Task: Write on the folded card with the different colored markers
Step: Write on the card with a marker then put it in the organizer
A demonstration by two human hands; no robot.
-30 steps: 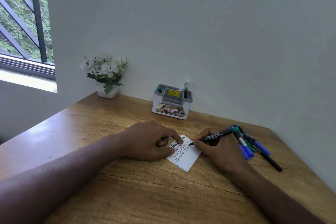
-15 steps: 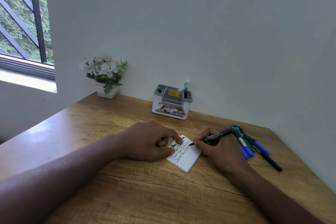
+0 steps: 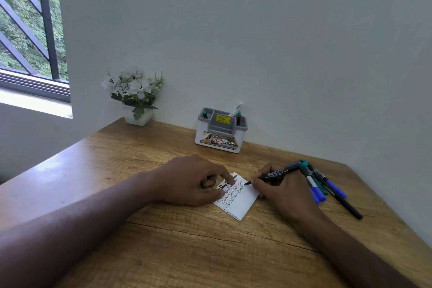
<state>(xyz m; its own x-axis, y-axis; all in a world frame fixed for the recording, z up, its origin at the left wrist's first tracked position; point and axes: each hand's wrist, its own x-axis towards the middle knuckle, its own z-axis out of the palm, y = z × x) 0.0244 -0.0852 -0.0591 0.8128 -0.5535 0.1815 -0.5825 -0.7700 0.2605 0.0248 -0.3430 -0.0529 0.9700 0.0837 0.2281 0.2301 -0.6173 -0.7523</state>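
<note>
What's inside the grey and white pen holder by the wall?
The grey and white pen holder shows a teal-capped marker left, a red-capped marker and a white pen right. Their lower parts are hidden inside.

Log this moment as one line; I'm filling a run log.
left hand: pins white folded card | right hand: holds black marker, tip at card's far edge | wooden table
</note>
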